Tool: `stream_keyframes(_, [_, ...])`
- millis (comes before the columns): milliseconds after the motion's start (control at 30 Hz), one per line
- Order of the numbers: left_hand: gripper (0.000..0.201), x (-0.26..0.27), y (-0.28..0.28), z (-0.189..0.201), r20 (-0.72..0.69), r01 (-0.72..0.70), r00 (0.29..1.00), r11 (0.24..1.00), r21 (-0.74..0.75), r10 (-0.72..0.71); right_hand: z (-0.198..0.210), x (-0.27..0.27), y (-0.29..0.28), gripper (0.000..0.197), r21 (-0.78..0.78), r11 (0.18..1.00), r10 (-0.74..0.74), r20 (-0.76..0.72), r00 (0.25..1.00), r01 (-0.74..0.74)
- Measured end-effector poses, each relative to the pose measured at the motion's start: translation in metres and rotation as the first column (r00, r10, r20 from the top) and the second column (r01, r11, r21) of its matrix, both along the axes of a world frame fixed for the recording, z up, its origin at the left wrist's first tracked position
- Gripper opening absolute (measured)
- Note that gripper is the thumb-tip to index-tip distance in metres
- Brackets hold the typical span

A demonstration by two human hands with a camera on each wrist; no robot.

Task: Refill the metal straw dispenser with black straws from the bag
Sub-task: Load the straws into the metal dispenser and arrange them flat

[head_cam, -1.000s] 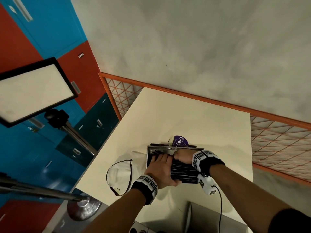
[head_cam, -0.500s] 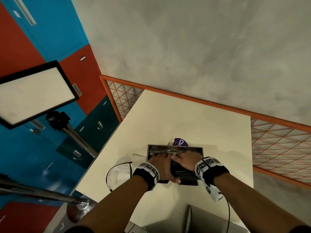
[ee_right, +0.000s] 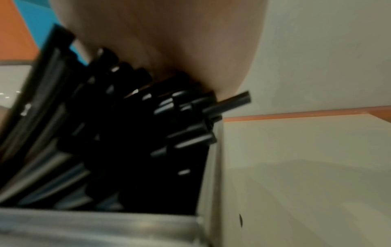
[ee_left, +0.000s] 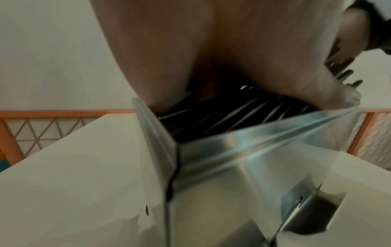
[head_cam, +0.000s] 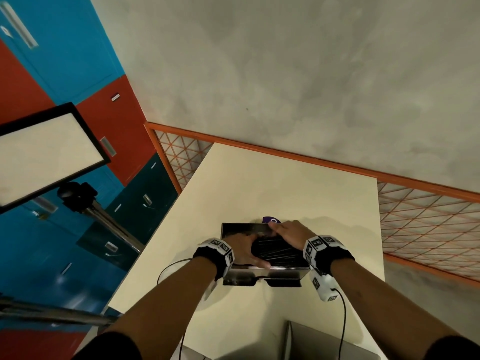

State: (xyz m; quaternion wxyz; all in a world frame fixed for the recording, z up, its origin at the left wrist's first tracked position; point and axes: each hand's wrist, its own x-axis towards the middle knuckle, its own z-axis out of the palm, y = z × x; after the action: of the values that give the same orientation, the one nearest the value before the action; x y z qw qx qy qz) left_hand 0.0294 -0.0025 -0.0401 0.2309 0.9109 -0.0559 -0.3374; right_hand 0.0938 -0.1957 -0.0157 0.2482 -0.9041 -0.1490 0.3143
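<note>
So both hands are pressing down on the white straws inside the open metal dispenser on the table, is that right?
Not quite: the straws are black, not white, as the right wrist view shows clearly. Otherwise yes, the left hand and right hand are both on them in the open metal dispenser on the table.

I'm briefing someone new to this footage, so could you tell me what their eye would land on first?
First, the open metal dispenser on the cream table, packed with black straws. Both hands are over them, the left hand on the left side, the right hand reaching to the far rim. In the right wrist view, one straw end juts over the dispenser's side wall.
</note>
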Motion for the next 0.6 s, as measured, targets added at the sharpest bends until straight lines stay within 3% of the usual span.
stream_keyframes(67, [0.093, 0.003, 0.003, 0.005, -0.038, -0.010, 0.999, 0.999, -0.031, 0.009, 0.000, -0.003, -0.008, 0.058, 0.160, 0.981, -0.112, -0.026, 0.993, 0.114])
stream_keyframes(133, [0.081, 0.004, 0.005, 0.008, -0.031, -0.011, 0.999, 0.999, -0.046, 0.010, 0.000, -0.009, -0.016, 0.052, 0.328, 0.905, -0.262, -0.068, 0.963, 0.270])
stream_keyframes(233, [0.083, 0.004, 0.003, 0.014, 0.025, 0.038, 0.999, 0.999, -0.038, -0.038, -0.005, -0.025, -0.022, 0.042, 0.542, 0.652, -0.506, -0.211, 0.836, 0.531])
stream_keyframes(300, [0.086, 0.005, -0.003, 0.017, 0.072, 0.123, 0.989, 0.992, 0.035, -0.126, -0.010, -0.032, -0.021, 0.040, 0.625, 0.471, -0.599, -0.291, 0.746, 0.622])
stream_keyframes(333, [0.087, 0.004, -0.006, 0.018, 0.101, 0.163, 0.980, 0.982, 0.093, -0.173, -0.013, -0.034, -0.018, 0.041, 0.653, 0.420, -0.618, -0.303, 0.726, 0.631])
stream_keyframes(467, [0.089, -0.002, -0.017, 0.010, 0.203, 0.193, 0.944, 0.936, 0.296, -0.259, -0.018, -0.037, -0.006, 0.039, 0.689, 0.401, -0.613, -0.288, 0.736, 0.604])
stream_keyframes(600, [0.096, -0.007, -0.017, 0.003, 0.278, 0.136, 0.934, 0.942, 0.308, -0.226, -0.009, -0.039, -0.019, 0.027, 0.721, 0.327, -0.699, -0.250, 0.670, 0.611])
